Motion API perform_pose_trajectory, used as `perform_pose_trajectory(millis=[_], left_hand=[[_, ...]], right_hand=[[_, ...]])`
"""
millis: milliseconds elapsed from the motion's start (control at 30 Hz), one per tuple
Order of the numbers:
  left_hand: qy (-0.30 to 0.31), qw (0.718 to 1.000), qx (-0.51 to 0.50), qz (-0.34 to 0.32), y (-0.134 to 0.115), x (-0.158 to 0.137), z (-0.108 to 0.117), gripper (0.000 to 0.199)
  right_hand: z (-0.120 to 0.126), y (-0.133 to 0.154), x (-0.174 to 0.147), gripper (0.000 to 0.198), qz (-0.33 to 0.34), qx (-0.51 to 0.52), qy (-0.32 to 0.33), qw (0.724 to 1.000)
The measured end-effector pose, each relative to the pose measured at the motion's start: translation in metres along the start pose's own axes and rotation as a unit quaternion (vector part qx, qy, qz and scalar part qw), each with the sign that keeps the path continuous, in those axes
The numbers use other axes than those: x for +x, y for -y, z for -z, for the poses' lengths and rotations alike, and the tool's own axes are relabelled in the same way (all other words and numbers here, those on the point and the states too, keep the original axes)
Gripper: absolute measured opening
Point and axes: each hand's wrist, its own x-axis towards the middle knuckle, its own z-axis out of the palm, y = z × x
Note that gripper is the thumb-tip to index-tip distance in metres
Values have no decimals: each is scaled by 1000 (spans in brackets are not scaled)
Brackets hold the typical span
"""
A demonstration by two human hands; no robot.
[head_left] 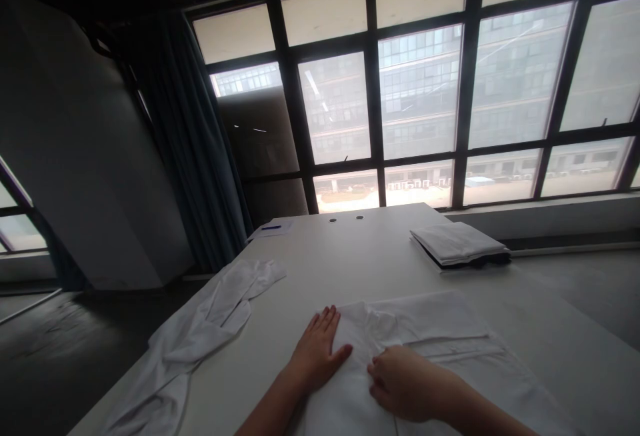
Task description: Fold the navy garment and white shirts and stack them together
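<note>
A white shirt (440, 313) lies partly folded on the white table in front of me, with a bunched, collar-like part near its far left. My left hand (317, 349) rests flat on the shirt's left edge, fingers stretched out and thumb apart. Close to its right, my right hand (405, 383) is closed, its curled fingers gripping the shirt's fabric just below the bunched part. The fingertips of that hand are partly hidden by the hand itself.
A crumpled white garment (205, 329) lies along the table's left edge. At the right edge sits a folded stack of white and dark cloth (460, 246). Paper with a blue pen (271, 227) is at the far left corner. Windows and a dark curtain (185, 136) stand beyond the table (345, 256).
</note>
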Motion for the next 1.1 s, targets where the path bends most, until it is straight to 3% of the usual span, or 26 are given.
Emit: perform_pose_trajectory(millis=[167,367,600,667,733,833,967,1100], left_hand=[[-24,996,31,82,20,-3,-6,94],[-61,990,41,124,34,-4,-10,89],[-209,976,59,27,4,-8,5,65],[-175,984,39,-9,-10,-7,5,65],[-100,994,15,-31,-22,-6,1,71],[-20,1000,-1,-10,-32,-2,-5,83],[-9,1000,0,10,-34,1,-7,86],[-10,1000,0,2,-32,3,-6,79]], right_hand=[[2,2,-1,49,-15,2,6,1000],[-8,10,-1,48,-22,-14,-7,1000],[-13,3,7,44,-11,-41,-20,999],[-12,-1,7,43,0,-38,-22,999],[-11,-3,6,42,6,-34,-21,999],[-9,0,1,43,1,-29,-13,1000],[-5,5,7,36,4,33,-24,999],[-10,-5,39,41,4,110,-124,986]])
